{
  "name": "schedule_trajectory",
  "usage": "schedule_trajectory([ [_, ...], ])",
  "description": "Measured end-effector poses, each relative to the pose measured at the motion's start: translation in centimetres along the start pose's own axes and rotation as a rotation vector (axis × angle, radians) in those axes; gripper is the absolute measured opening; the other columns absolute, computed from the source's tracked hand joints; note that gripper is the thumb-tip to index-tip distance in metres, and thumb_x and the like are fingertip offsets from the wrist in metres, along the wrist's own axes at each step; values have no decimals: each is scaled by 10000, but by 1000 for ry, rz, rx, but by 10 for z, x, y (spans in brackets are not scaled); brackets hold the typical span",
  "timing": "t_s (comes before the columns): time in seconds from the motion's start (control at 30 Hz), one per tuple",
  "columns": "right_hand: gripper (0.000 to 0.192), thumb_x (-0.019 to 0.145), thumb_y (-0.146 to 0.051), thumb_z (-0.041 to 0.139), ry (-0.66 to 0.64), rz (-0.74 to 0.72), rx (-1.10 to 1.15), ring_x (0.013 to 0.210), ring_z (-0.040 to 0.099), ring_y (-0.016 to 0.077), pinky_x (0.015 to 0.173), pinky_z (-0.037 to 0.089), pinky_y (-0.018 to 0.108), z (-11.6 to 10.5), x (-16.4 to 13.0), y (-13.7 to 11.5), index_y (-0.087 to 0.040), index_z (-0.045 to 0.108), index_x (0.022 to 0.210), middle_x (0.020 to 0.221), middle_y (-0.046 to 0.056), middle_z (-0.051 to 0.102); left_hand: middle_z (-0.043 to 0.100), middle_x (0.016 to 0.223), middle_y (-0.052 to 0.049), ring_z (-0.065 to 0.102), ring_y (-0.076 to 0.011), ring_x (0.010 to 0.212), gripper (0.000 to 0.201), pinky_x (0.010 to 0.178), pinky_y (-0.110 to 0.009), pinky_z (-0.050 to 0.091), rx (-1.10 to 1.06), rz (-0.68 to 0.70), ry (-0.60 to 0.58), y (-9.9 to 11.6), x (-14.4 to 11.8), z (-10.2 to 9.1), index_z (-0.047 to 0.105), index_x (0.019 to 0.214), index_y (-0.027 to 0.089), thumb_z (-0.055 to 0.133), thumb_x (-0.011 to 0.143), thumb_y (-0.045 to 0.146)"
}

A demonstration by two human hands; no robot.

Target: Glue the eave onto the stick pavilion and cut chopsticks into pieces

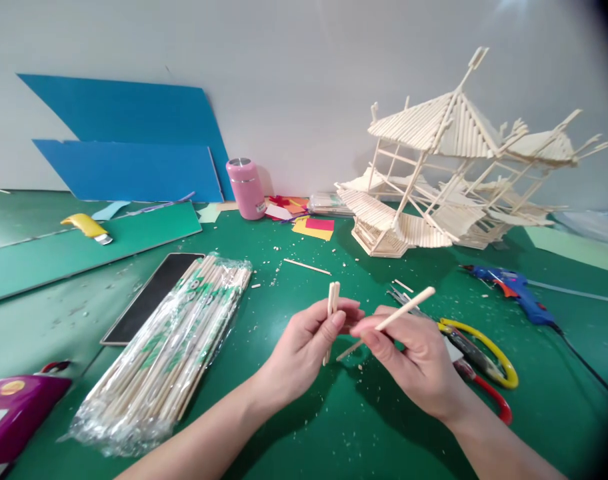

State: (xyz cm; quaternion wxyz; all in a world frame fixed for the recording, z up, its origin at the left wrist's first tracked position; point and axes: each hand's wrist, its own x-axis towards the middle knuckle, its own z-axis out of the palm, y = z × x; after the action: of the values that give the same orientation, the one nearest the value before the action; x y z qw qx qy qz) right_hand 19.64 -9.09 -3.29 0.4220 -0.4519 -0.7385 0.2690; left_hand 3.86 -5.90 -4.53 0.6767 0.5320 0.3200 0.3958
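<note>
My left hand is closed on a few short wooden sticks held upright together between thumb and fingers. In my right hand a longer wooden stick is pinched, slanting up to the right, its lower end showing below the fingers. Both hands meet closely above the green table. Under and beside the right hand lies a cutting tool with yellow and red handles, partly hidden. A plastic pack of wooden sticks lies left of my left hand.
A stick-built pavilion model stands at the back right, near a blue glue gun with a cord. Behind are a pink flask and blue boards. A yellow cutter, dark phone and purple object lie left.
</note>
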Motion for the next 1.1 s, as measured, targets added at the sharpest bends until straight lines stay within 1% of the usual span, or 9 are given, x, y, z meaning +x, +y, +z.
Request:
schedule_trajectory([
  [0.1, 164, 830, -201, 486, -23, 16, -31, 581, 521, 101, 539, 400, 220, 3, 2, -1, -191, 607, 720, 659, -11, 583, 645, 911, -46, 573, -178, 839, 210, 756, -259, 443, 78, 46, 19, -1, -3, 4, 641, 949, 188, 521, 791, 255],
  [0.2, 217, 846, -240, 460, -70, 69, -35, 615, 528, 117, 563, 411, 232, 7, 2, -2, -185, 584, 676, 690, 9, 587, 641, 939, -47, 560, -181, 862, 229, 761, -253, 434, 54, 45, 51, -5, -4, 6, 637, 973, 201, 531, 783, 270],
  [0.27, 210, 850, -253, 455, -89, 83, -27, 635, 530, 122, 579, 416, 234, 9, 2, -3, -186, 580, 696, 707, 13, 588, 641, 931, -43, 559, -173, 855, 237, 758, -240, 432, 19, 40, 62, -7, -5, 6, 632, 984, 209, 537, 779, 278],
  [0.43, 163, 846, -264, 450, -53, 58, -50, 641, 540, 135, 596, 434, 241, 13, 4, -7, -199, 586, 783, 704, 8, 598, 636, 930, -39, 563, -161, 850, 236, 753, -219, 427, -63, 59, 14, -6, -6, 5, 632, 993, 212, 537, 781, 259],
  [0.53, 147, 838, -244, 459, -20, 16, -107, 711, 568, 156, 645, 451, 258, 13, 6, -10, -199, 598, 855, 771, 25, 625, 628, 955, -48, 555, -171, 887, 245, 779, -226, 420, -65, 86, 9, -4, -6, 5, 632, 1002, 214, 538, 779, 250],
  [0.6, 137, 825, -226, 482, 32, -8, -141, 727, 574, 147, 660, 458, 248, 13, 9, -13, -210, 599, 894, 816, 19, 634, 623, 962, -48, 544, -177, 913, 253, 803, -233, 409, -42, 115, -1, -2, -6, 4, 628, 1015, 220, 529, 784, 251],
  [0.77, 105, 801, -234, 523, 112, 27, -124, 534, 524, 97, 495, 441, 199, 12, 18, -21, -210, 581, 884, 686, -12, 606, 614, 841, -34, 542, -144, 745, 234, 717, -234, 420, 13, 134, -74, -2, -6, 2, 630, 981, 211, 465, 822, 255],
  [0.93, 112, 809, -274, 502, 116, -9, -153, 528, 516, 108, 506, 442, 220, 13, 25, -24, -202, 589, 802, 643, -6, 595, 577, 745, -35, 517, -149, 725, 181, 691, -226, 413, 51, 144, -78, -4, -7, 0, 635, 825, 173, 482, 810, 269],
  [1.1, 113, 814, -267, 495, 111, 2, -96, 466, 519, 97, 482, 448, 220, 14, 25, -21, -206, 589, 819, 583, -26, 587, 550, 744, -35, 504, -134, 674, 179, 651, -228, 425, 71, 139, -107, -4, -6, -2, 604, 827, 162, 459, 823, 267],
])
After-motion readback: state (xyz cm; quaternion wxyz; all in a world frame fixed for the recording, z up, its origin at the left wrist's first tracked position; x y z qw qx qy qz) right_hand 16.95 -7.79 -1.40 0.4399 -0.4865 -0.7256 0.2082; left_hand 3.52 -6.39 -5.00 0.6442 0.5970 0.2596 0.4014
